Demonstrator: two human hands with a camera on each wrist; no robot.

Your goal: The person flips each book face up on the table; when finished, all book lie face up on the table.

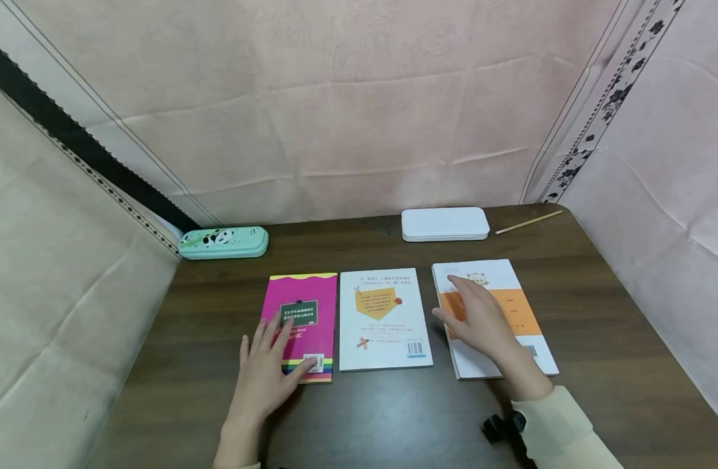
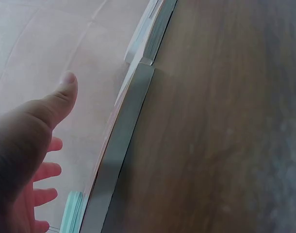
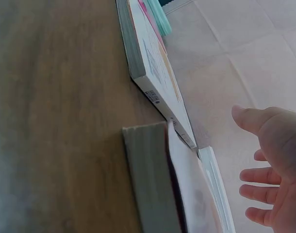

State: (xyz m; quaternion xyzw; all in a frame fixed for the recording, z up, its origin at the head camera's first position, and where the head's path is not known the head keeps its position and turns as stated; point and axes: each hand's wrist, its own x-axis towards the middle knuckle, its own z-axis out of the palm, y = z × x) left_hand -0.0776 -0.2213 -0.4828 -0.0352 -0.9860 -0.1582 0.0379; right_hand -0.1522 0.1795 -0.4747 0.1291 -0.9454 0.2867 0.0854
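Note:
Three books lie in a row on the brown table. My left hand (image 1: 265, 378) is over the lower left part of the pink book (image 1: 322, 293), its fingers straight and spread. The left wrist view shows its thumb (image 2: 58, 104) raised apart from the book's edge. Above the white-and-orange book (image 1: 519, 312) on the right is my right hand (image 1: 480, 322), fingers extended, covering part of the cover. In the right wrist view its palm (image 3: 288, 150) holds nothing. Between the two hands lies a white book (image 1: 388, 348) with a yellow patch and a barcode.
A mint-green pencil case (image 1: 241, 243) with panda pictures lies at the back left of the table (image 1: 364, 423). Toward the back right are a white case (image 1: 445, 225) and a thin yellowish pencil-like stick (image 1: 528, 223). Pale cloth (image 1: 359, 130) hangs behind and at both sides.

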